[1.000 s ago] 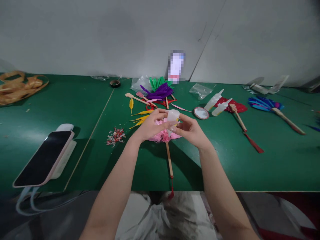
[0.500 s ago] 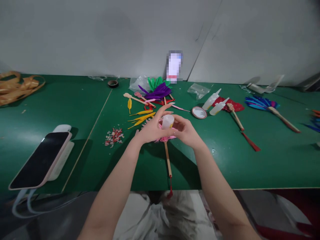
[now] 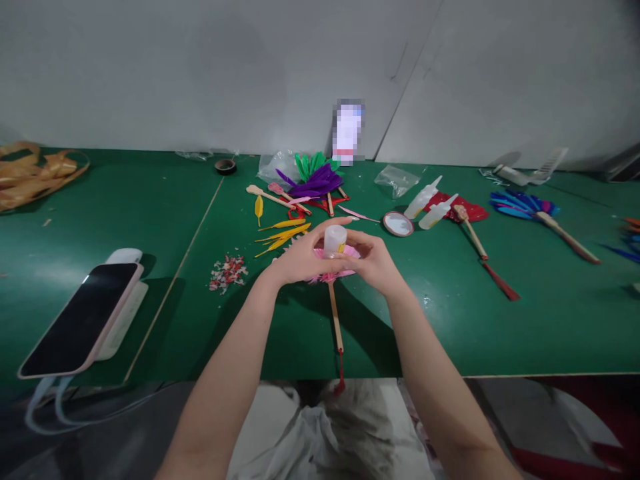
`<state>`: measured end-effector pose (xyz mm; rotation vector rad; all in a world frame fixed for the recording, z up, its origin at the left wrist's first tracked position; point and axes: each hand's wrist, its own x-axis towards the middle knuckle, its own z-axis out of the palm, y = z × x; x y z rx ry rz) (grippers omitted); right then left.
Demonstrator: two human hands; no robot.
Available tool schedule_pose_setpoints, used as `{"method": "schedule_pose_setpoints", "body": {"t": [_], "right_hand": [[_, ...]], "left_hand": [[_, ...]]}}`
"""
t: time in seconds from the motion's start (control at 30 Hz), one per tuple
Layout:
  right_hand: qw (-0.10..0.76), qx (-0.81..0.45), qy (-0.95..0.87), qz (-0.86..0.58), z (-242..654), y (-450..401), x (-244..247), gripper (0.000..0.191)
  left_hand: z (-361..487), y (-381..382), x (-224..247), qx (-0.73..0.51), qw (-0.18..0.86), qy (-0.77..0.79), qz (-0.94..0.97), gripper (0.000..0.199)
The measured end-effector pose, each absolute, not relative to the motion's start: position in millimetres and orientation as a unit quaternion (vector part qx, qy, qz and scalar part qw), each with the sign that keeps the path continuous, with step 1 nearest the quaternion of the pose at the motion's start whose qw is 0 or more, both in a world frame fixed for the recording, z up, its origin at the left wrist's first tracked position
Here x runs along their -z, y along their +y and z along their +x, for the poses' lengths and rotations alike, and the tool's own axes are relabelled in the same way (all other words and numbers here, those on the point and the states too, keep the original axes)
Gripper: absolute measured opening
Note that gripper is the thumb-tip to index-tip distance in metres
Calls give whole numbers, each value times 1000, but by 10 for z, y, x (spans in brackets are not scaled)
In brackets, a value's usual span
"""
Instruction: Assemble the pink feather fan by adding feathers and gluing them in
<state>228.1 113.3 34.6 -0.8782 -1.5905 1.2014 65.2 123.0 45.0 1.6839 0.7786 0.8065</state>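
An upturned small translucent glue bottle [image 3: 335, 240] stands base-up between my hands. My left hand [image 3: 297, 257] curves around its left side, with the index finger stretched out behind it. My right hand [image 3: 373, 260] has its fingers curled against the bottle's right side. The bottle's lower end is hidden by the fingers. Beneath both hands lies a pink feather fan [image 3: 327, 275], mostly covered. Its wooden handle [image 3: 335, 317] points toward me and ends in a red tassel [image 3: 341, 381] over the table edge.
Yellow feathers [image 3: 285, 235] and paper scraps [image 3: 229, 273] lie leftward. Purple feathers [image 3: 317, 182] are behind. Two glue bottles [image 3: 434, 213], a round lid-like disc [image 3: 399, 224], a red fan [image 3: 467, 208] and a blue fan [image 3: 523, 205] sit right. A phone [image 3: 83, 320] with cables lies at left.
My left index finger has come down and stretched further right behind the glue bottle. The bottle has shifted slightly toward the wall and more of the pink feathers shows.
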Motion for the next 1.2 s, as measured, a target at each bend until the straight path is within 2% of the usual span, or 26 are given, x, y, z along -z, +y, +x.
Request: {"method": "schedule_pose_setpoints", "body": {"t": [0.2,0.37,0.6,0.73,0.87,1.0,1.2], "right_hand": [[474,-498,-641,-342,2274,1146,-327,46],[469,-502,-637,-348,2279,1155,-319,40],[439,-493,-670,-341,2325,1131,-354,35],[420,-473,-690,-352,2359,1131,-322,32],[426,-436,-713,-347,2380,1140,-311,32],[432,-439,-706,-349,2372,1137,-330,33],[444,-445,-693,-353,2342,1122,-326,31]], "left_hand": [[670,1225,-450,-357,498,329,719,69],[671,1236,-453,-346,493,330,727,59],[690,1233,-430,-346,521,333,705,58],[699,1229,-436,-341,503,353,711,55],[710,1232,-414,-343,467,355,733,55],[736,1227,-381,-367,485,342,717,60],[751,1218,-380,-372,464,360,719,53]]}}
